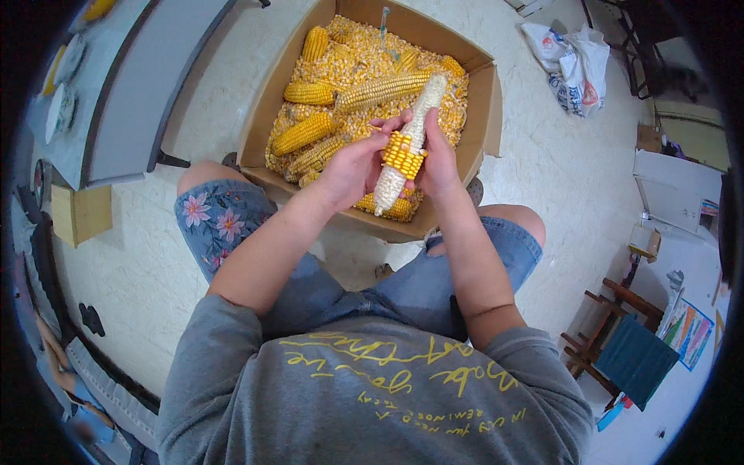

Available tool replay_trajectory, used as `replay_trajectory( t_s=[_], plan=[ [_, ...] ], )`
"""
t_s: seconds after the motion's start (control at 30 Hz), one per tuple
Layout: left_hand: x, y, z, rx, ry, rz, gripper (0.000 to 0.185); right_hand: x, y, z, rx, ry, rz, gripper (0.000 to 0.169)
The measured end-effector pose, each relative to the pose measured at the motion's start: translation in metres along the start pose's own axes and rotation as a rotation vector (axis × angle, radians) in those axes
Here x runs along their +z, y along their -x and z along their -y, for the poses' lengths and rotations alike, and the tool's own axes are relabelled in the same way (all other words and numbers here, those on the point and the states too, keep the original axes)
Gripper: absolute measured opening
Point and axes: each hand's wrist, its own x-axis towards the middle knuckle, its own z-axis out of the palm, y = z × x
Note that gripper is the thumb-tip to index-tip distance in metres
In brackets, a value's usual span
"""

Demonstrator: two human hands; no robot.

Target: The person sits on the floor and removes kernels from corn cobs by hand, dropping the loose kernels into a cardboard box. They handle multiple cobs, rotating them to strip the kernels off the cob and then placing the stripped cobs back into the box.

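Note:
Both hands hold one partly shelled corn cob (404, 157) over a cardboard box. A band of yellow kernels circles its middle; its two ends are bare and white. My left hand (360, 165) grips the cob from the left, its thumb at the kernels. On the right side, my right hand (437, 157) has its thumb along the bare upper part. The box (488, 110) contains loose corn kernels (349, 64) and several yellow ears, among them a long ear (383, 90) behind the cob and another ear (305, 133) at the left.
A table (139, 87) stands at the left, with a small wooden box (87, 212) near its corner. White plastic bags (575, 67) lie on the floor beyond the box at the right. A stool (636, 354) stands at the lower right. Another person (87, 407) is at the lower left.

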Motion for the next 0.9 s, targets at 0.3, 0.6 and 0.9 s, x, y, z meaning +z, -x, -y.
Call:
replay_trajectory(
  t_s=[0.3,0.6,0.9],
  plan=[
    [0.0,-0.007,0.007,-0.037,-0.198,-0.216,0.045,0.004,0.002,-0.008,-0.037,0.182,-0.103,0.039],
    [-0.009,-0.008,0.006,0.024,0.012,-0.202,0.032,0.001,-0.004,-0.008,0.057,0.126,-0.173,0.04],
    [-0.003,-0.011,0.009,0.07,-0.355,-0.376,0.034,0.0,-0.003,-0.002,-0.042,0.27,-0.152,0.038]
  ],
)
